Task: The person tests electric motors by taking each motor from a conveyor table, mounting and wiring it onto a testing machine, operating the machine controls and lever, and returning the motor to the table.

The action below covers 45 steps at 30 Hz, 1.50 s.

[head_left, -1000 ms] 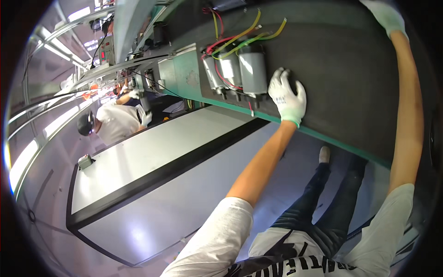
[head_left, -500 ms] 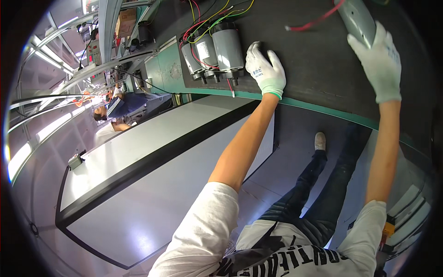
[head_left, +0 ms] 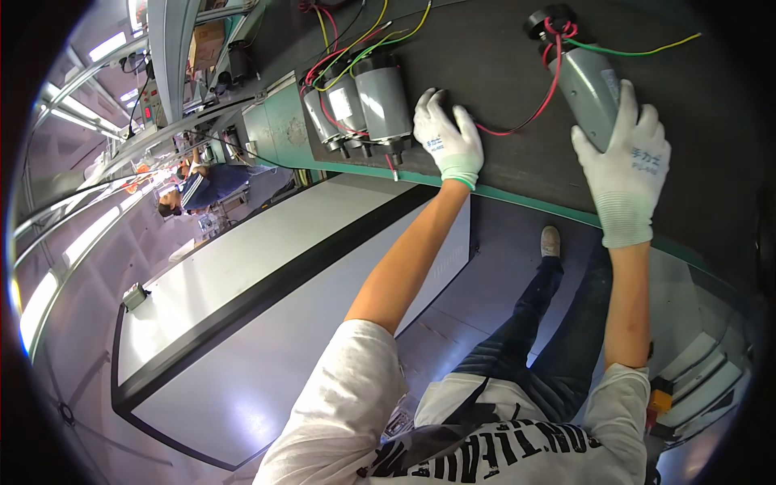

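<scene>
The right hand (head_left: 626,166), in a white knitted glove, grips the lower end of a single grey metal cylindrical motor (head_left: 586,89) with a black end cap. The motor is at the right of the dark matted bench (head_left: 501,65), tilted; whether it bears on the mat cannot be determined. The white-gloved left hand (head_left: 451,145) is partly spread, with nothing visible in its grasp, just beside a row of three grey cylindrical motors (head_left: 346,105). Step in hand, as judged: positioning the single motor. The next move probably calls for keeping the red lead (head_left: 546,110) clear.
</scene>
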### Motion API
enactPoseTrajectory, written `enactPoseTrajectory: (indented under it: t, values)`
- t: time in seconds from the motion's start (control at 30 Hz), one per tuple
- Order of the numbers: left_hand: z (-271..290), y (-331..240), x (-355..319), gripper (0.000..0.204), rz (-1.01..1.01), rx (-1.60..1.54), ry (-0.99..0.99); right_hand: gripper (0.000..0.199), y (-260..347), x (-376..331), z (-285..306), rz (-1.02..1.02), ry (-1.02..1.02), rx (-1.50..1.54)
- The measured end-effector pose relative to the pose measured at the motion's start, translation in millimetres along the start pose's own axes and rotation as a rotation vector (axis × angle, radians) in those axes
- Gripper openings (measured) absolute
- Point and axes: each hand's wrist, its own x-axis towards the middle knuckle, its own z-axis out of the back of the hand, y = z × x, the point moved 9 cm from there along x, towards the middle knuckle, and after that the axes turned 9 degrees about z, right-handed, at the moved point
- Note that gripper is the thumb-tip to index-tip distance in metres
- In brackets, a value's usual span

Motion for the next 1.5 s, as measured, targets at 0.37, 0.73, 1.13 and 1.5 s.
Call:
enactPoseTrajectory:
  t: [0.37,0.73,1.13,1.5]
  values:
    - [16,-8,12,0.034,0.012,-0.012,-0.015,0.086,7,22,8,0.018,0.245,0.018]
    - [101,8,-16,0.050,0.546,-0.963,0.127,0.096,56,8,18,0.003,0.212,-0.142]
    - [598,-68,113,0.057,-0.519,-1.667,-0.442,0.064,119,16,-5,-0.192,0.368,0.197]
    - [632,-93,15,0.054,-0.875,-1.754,-0.278,0.077,125,-27,-17,0.017,0.389,0.338]
